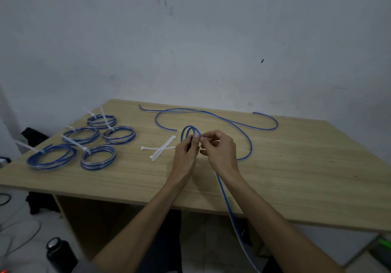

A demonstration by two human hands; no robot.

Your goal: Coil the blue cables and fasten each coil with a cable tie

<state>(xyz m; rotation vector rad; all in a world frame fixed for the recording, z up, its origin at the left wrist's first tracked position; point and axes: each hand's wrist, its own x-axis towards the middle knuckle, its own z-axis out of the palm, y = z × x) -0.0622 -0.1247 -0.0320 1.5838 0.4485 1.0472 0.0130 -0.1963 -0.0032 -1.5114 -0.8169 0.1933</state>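
My left hand point(187, 153) and my right hand point(220, 149) meet above the middle of the wooden table point(296, 177). Both pinch a small upright loop point(189, 132) of a blue cable. That cable's long tail point(229, 209) runs under my right forearm and off the table's front edge. Another loose blue cable point(222, 118) snakes across the far side of the table. A few white cable ties point(160, 148) lie crossed just left of my left hand.
Several finished blue coils point(98, 157), each bound with a white tie, lie on the table's left part. A black bottle point(60, 253) stands on the floor at lower left. A grey wall rises behind the table.
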